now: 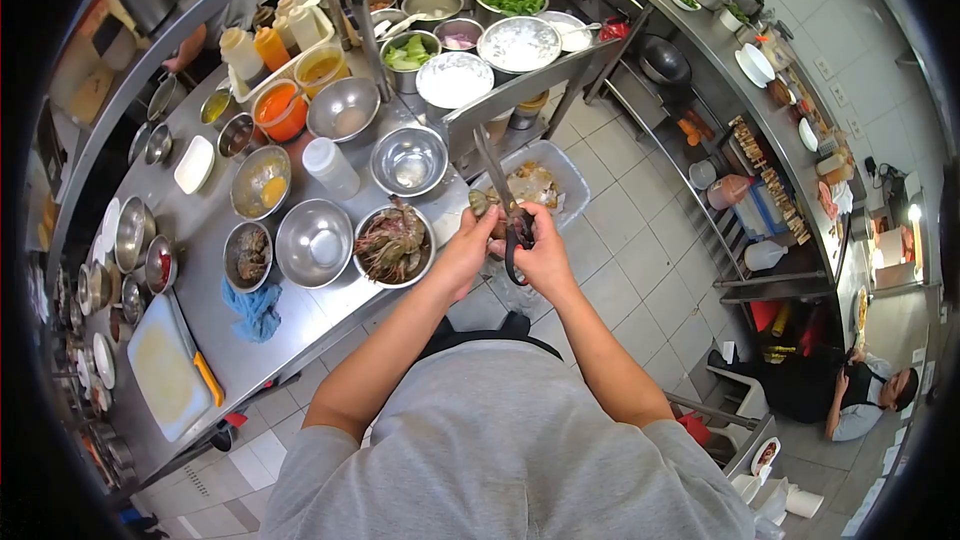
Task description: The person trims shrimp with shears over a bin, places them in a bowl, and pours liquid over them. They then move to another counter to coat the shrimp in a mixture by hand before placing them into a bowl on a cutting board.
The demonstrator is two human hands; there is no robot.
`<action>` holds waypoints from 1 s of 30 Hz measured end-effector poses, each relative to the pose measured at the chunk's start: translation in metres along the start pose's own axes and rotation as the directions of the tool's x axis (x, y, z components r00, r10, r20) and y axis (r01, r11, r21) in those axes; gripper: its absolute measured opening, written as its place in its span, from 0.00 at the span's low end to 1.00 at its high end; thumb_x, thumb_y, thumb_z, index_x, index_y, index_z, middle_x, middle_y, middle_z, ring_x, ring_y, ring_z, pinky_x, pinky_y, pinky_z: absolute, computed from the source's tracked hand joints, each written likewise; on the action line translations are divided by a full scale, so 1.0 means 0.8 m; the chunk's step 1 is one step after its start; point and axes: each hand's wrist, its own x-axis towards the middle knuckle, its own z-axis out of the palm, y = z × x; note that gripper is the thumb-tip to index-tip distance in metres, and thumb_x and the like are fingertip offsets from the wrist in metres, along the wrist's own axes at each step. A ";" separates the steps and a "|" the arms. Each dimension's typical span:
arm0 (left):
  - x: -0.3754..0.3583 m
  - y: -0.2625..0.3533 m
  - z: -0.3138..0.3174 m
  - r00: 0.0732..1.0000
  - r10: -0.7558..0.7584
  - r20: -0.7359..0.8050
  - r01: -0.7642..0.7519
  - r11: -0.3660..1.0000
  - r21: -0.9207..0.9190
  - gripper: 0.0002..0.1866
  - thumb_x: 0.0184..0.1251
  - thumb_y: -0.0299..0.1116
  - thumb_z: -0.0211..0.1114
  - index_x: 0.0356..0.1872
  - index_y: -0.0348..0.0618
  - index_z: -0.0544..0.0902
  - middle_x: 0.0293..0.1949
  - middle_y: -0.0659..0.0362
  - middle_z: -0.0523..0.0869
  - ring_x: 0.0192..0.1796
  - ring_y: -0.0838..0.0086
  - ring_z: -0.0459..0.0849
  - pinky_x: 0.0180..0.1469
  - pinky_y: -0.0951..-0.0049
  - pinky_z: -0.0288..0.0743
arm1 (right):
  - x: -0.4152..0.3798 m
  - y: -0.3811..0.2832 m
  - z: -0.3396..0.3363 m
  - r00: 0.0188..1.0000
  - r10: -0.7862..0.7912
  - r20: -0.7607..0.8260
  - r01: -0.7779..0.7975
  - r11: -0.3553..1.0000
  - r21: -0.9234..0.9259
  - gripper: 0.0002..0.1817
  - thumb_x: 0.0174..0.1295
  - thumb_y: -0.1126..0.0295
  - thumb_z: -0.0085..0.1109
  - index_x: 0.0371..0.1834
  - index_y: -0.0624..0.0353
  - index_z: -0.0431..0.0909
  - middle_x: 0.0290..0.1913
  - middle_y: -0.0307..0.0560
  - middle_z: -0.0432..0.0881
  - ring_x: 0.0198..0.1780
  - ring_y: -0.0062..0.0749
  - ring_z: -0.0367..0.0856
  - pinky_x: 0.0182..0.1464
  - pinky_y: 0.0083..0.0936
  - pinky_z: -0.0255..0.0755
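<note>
My left hand (pixel 468 252) is closed around a raw shrimp (pixel 479 202), mostly hidden by the fingers. Wrapped round the black handles of a pair of scissors (pixel 493 162) is my right hand (pixel 543 254); the long blades point away from me, beside the shrimp. Left of my hands, a metal bowl holds a heap of whole shrimp (pixel 393 243). Further left are an empty steel bowl (pixel 314 243) and a smaller bowl with a few shrimp (pixel 250 254). Beyond my hands, on the floor, a plastic bin (pixel 574 183) contains pale scraps.
A steel table (pixel 205 240) carries a blue cloth (pixel 252 314), a cutting board (pixel 165 370) with a yellow-handled knife (pixel 208 377), squeeze bottles (pixel 330 168) and several bowls. Bowls of flour (pixel 454 79) and greens stand ahead. At right are shelving (pixel 690 80) and another person (pixel 810 385).
</note>
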 end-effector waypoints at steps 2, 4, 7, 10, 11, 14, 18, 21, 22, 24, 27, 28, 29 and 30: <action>0.015 -0.021 0.009 1.000 -0.025 -0.002 0.025 0.995 0.101 0.32 0.81 0.48 0.52 0.75 0.40 0.58 0.71 0.47 0.71 0.74 0.62 0.65 0.76 0.59 0.52 | 0.003 0.025 -0.012 0.999 0.009 -0.041 -0.010 0.999 -0.034 0.29 0.54 0.75 0.76 0.57 0.57 0.70 0.44 0.38 0.80 0.45 0.22 0.79 0.49 0.21 0.73; 0.019 -0.031 0.023 0.996 -0.071 -0.048 0.079 0.975 0.206 0.33 0.80 0.47 0.53 0.76 0.38 0.57 0.72 0.45 0.69 0.77 0.62 0.62 0.78 0.63 0.49 | 0.005 0.054 -0.023 0.997 0.020 -0.077 -0.026 0.997 -0.066 0.29 0.55 0.77 0.75 0.57 0.57 0.69 0.42 0.37 0.78 0.44 0.20 0.78 0.47 0.19 0.73; 0.020 -0.024 0.019 0.995 -0.024 0.100 -0.006 0.957 0.291 0.27 0.78 0.47 0.53 0.72 0.47 0.67 0.55 0.64 0.79 0.56 0.77 0.73 0.58 0.74 0.64 | 0.006 0.075 -0.048 0.984 -0.089 -0.152 0.104 0.990 0.093 0.27 0.55 0.77 0.73 0.56 0.58 0.71 0.41 0.37 0.81 0.41 0.22 0.79 0.46 0.21 0.74; 0.027 0.007 0.003 0.985 0.139 0.103 -0.171 0.679 0.714 0.29 0.67 0.40 0.69 0.66 0.41 0.74 0.58 0.57 0.80 0.57 0.65 0.78 0.59 0.69 0.70 | 0.001 0.043 -0.089 0.992 0.126 0.013 -0.123 0.943 0.310 0.28 0.55 0.80 0.71 0.58 0.60 0.68 0.41 0.39 0.82 0.40 0.20 0.80 0.42 0.21 0.75; 0.026 0.017 0.004 0.944 0.313 0.106 -0.213 0.330 0.920 0.31 0.62 0.37 0.74 0.64 0.39 0.74 0.60 0.53 0.81 0.57 0.61 0.80 0.60 0.66 0.72 | 0.003 0.044 -0.100 0.992 0.127 0.008 -0.123 0.941 0.314 0.28 0.55 0.80 0.71 0.58 0.60 0.68 0.41 0.39 0.82 0.40 0.20 0.80 0.42 0.21 0.75; 0.039 0.034 0.023 0.829 0.377 0.413 -0.508 0.201 0.837 0.37 0.53 0.37 0.80 0.64 0.38 0.73 0.63 0.46 0.79 0.63 0.56 0.78 0.64 0.62 0.72 | 0.014 0.052 -0.130 0.958 0.114 0.264 -0.188 0.944 0.272 0.26 0.58 0.78 0.71 0.57 0.56 0.68 0.43 0.42 0.82 0.39 0.26 0.85 0.43 0.23 0.80; 0.078 0.047 0.045 0.809 0.071 0.584 -0.578 0.284 0.765 0.35 0.56 0.39 0.79 0.65 0.40 0.76 0.56 0.44 0.84 0.59 0.55 0.83 0.61 0.63 0.75 | 0.030 0.045 -0.148 0.906 0.105 0.410 -0.211 0.952 0.221 0.26 0.60 0.76 0.71 0.59 0.56 0.68 0.43 0.42 0.82 0.38 0.27 0.85 0.42 0.24 0.80; 0.100 0.035 0.047 0.809 -0.025 0.587 -0.562 0.261 0.785 0.25 0.62 0.39 0.76 0.56 0.36 0.82 0.43 0.49 0.90 0.46 0.62 0.89 0.53 0.65 0.79 | 0.039 0.044 -0.162 0.905 0.145 0.400 -0.264 0.929 0.259 0.27 0.61 0.72 0.72 0.60 0.56 0.68 0.42 0.42 0.83 0.37 0.27 0.86 0.39 0.24 0.80; 0.106 0.033 0.046 0.854 -0.052 0.518 -0.478 0.317 0.819 0.23 0.64 0.38 0.74 0.55 0.36 0.82 0.43 0.53 0.90 0.45 0.66 0.88 0.51 0.67 0.79 | 0.040 0.040 -0.170 0.920 0.212 0.328 -0.299 0.923 0.243 0.25 0.62 0.72 0.71 0.59 0.57 0.69 0.40 0.41 0.82 0.37 0.25 0.85 0.37 0.23 0.80; 0.134 0.009 0.021 0.904 -0.032 0.427 -0.343 0.541 0.768 0.15 0.69 0.36 0.72 0.50 0.39 0.82 0.41 0.61 0.90 0.42 0.76 0.87 0.46 0.73 0.78 | 0.037 0.045 -0.191 0.936 0.281 0.214 -0.326 0.920 0.216 0.26 0.63 0.68 0.71 0.61 0.58 0.69 0.39 0.41 0.82 0.36 0.25 0.85 0.34 0.23 0.81; 0.136 0.019 0.008 0.980 -0.037 0.198 -0.091 0.795 0.600 0.13 0.69 0.36 0.72 0.47 0.44 0.79 0.41 0.62 0.89 0.42 0.78 0.86 0.45 0.73 0.77 | 0.017 0.053 -0.225 0.959 0.273 0.080 -0.280 0.954 0.111 0.29 0.62 0.66 0.73 0.62 0.60 0.69 0.39 0.40 0.82 0.37 0.24 0.85 0.35 0.21 0.81; 0.137 0.021 0.004 0.981 -0.051 0.188 -0.063 0.831 0.552 0.12 0.70 0.35 0.70 0.46 0.46 0.76 0.40 0.63 0.89 0.42 0.80 0.85 0.45 0.73 0.76 | 0.007 0.058 -0.237 0.958 0.287 0.022 -0.288 0.956 0.049 0.34 0.57 0.61 0.77 0.64 0.58 0.72 0.37 0.42 0.84 0.37 0.28 0.86 0.39 0.26 0.81; 0.141 0.023 0.003 0.980 -0.051 0.190 -0.064 0.830 0.554 0.12 0.70 0.35 0.70 0.46 0.46 0.76 0.40 0.63 0.89 0.42 0.80 0.85 0.45 0.73 0.76 | 0.000 0.063 -0.247 0.958 0.286 0.021 -0.287 0.957 0.050 0.34 0.57 0.61 0.77 0.64 0.58 0.72 0.37 0.42 0.84 0.37 0.28 0.86 0.39 0.26 0.81; 0.144 0.024 0.002 0.987 -0.040 0.157 -0.050 0.845 0.532 0.12 0.70 0.34 0.69 0.47 0.46 0.76 0.38 0.63 0.88 0.40 0.79 0.84 0.42 0.73 0.75 | -0.007 0.064 -0.254 0.974 0.219 -0.063 -0.228 0.946 -0.231 0.36 0.54 0.59 0.79 0.64 0.56 0.74 0.36 0.44 0.85 0.37 0.32 0.86 0.41 0.29 0.80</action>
